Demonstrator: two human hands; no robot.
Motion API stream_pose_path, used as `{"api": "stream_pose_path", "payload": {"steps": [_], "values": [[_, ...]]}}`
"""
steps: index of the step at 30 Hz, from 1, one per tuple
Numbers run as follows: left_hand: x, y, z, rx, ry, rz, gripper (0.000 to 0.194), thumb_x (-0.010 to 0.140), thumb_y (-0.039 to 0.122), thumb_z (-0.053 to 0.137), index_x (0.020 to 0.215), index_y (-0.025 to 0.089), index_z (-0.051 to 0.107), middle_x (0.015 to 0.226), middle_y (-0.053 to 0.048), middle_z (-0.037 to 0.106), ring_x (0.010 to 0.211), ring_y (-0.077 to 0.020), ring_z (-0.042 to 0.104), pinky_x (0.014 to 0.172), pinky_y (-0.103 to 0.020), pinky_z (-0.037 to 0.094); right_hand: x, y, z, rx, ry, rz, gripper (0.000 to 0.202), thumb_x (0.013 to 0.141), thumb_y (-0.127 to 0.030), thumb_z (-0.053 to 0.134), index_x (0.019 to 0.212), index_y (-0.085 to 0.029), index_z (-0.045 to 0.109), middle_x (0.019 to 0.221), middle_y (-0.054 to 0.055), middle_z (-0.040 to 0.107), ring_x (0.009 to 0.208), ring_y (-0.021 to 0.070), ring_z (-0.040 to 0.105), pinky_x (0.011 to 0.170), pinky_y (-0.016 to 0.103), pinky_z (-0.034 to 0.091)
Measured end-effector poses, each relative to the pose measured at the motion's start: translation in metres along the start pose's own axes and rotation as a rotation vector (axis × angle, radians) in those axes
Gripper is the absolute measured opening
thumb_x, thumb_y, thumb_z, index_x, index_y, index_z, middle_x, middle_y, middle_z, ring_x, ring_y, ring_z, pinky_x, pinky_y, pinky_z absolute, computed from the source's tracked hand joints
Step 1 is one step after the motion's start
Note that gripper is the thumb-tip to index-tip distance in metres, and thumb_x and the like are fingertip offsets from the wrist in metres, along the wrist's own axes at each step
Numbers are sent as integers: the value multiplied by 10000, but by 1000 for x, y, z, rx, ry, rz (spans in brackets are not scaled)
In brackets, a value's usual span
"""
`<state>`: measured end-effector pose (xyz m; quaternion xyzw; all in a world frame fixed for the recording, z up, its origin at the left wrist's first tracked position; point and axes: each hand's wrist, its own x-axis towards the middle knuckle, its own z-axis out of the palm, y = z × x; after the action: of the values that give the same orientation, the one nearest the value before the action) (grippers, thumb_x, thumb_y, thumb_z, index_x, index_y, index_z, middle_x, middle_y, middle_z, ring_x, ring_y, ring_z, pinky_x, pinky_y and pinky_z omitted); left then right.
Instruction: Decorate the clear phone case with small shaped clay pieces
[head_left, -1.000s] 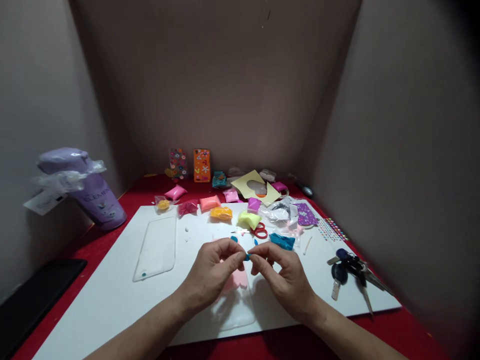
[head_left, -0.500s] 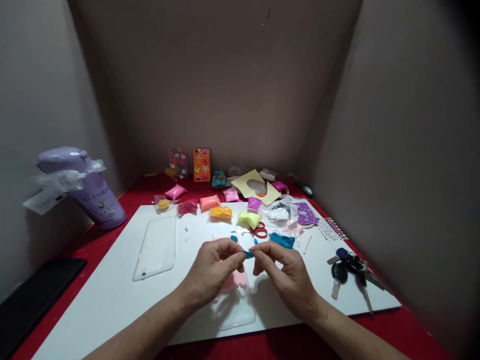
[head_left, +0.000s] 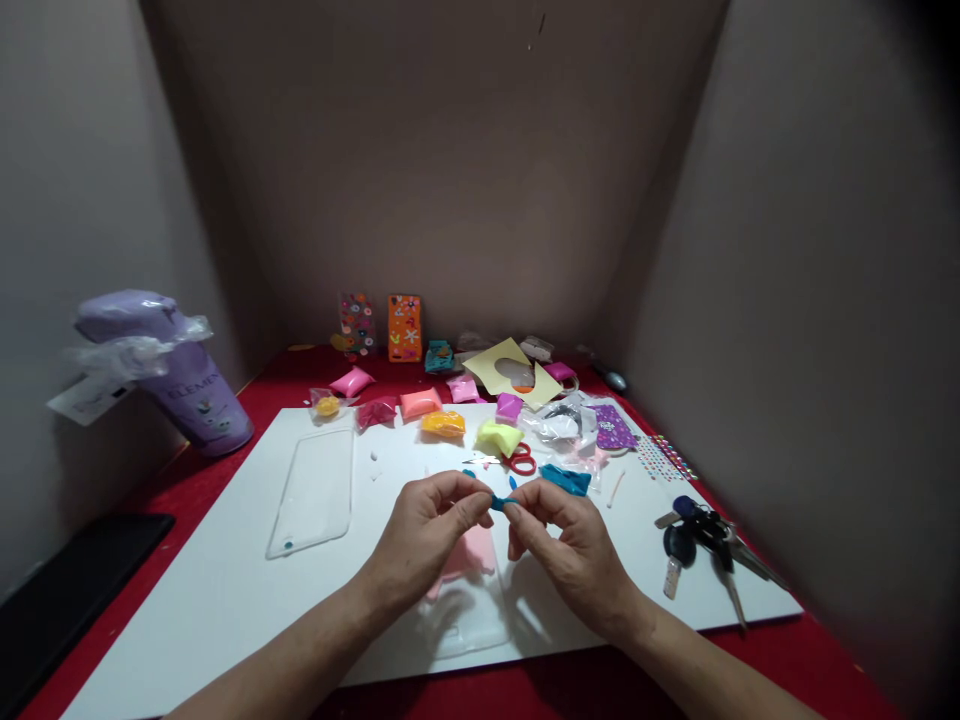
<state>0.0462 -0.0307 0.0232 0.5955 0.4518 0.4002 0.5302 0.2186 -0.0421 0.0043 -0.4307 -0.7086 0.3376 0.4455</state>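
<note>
Between the fingertips of both hands is a small piece of blue modelling clay [head_left: 501,503]. My left hand [head_left: 435,530] pinches its left end, and my right hand [head_left: 566,530] pinches its right end. Below them lies a clear phone case [head_left: 472,635] partly covered with pink clay [head_left: 474,555]; my left hand hides some of it. Just beyond my fingers a small blue clay drop [head_left: 513,482] rests on the white board [head_left: 225,600]. A packet of blue clay [head_left: 566,480] lies past my right hand. Red-handled scissors [head_left: 519,460] lie behind the hands.
Another clear phone case [head_left: 315,490] lies left on the board. Several clay packets, such as a yellow one [head_left: 499,437] and an orange one [head_left: 442,425], line the back. Keys [head_left: 701,540] lie at right, near a gem sticker sheet [head_left: 664,458]. A purple wrapped tumbler [head_left: 195,390] stands left.
The blue clay looks slightly more stretched between my fingertips, and my left fingers have shifted a little. Both hands stay above the pink-covered case.
</note>
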Motion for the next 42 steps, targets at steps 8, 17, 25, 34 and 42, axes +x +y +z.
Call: {"api": "stream_pose_path", "payload": {"steps": [8,17,25,34,42], "values": [[0,4,0,56,-21,33,193,768,300,635,662,140,657,635,-13,636,642,-130,574,648,-247,457,-1,-2,-2,-27,-43,-66,229,918,-275,468,739,-175,569,615,-3,619,555,114,552,554,232,400],[1,1,-1,70,-52,58,215,794,308,611,652,147,613,609,8,603,594,-108,538,625,-236,434,-2,3,-2,-74,59,-90,184,922,-265,461,813,-182,585,601,-13,608,554,118,556,578,241,413],[3,0,-2,16,-34,-2,198,789,315,617,874,152,691,715,-26,661,709,-153,594,731,-294,476,1,-1,-1,48,20,38,196,899,-297,506,757,-172,558,604,-8,601,555,106,534,537,219,391],[-2,-9,-1,416,-2,520,313,753,51,517,1017,220,515,1014,-67,559,940,-203,511,715,-330,485,4,5,-1,391,-32,306,273,862,-378,570,701,-158,553,495,-11,602,447,67,457,471,186,337],[4,-13,-4,675,32,803,220,818,38,480,962,198,524,891,-44,610,858,-186,522,775,-366,396,6,6,-1,438,-99,356,312,850,-431,566,724,-147,591,489,10,621,432,76,457,456,196,326]]}}
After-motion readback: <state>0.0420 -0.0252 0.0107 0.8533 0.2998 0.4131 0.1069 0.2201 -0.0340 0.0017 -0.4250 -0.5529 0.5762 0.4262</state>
